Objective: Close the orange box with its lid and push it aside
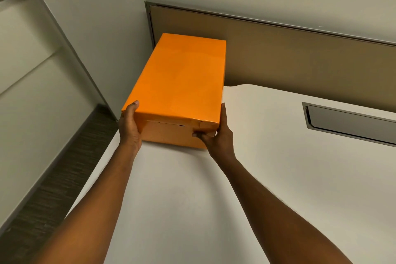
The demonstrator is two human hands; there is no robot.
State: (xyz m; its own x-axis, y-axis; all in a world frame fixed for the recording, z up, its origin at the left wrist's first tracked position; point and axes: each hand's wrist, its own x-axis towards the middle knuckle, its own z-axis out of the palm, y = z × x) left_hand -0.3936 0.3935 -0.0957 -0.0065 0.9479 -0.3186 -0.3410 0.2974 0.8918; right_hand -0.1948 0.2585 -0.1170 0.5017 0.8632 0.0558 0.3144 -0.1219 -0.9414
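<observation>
The single head-worn view looks forward and down, close over the white table (pixel 184 188).

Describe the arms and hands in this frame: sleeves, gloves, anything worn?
Both forearms are bare right up to the frame edge; no sleeves show. The left hand and right hand wear no gloves. No watch, ring, band or marking is visible on either.

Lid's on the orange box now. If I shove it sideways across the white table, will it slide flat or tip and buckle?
The orange box will probably slide flat: it is long and low, with a broad base on the smooth table. Its wrapped paper skin looks smooth, so drag should be low. The walls look like thin card, creased near the right hand, so they may flex; the left hand grips the opposite corner.
</observation>
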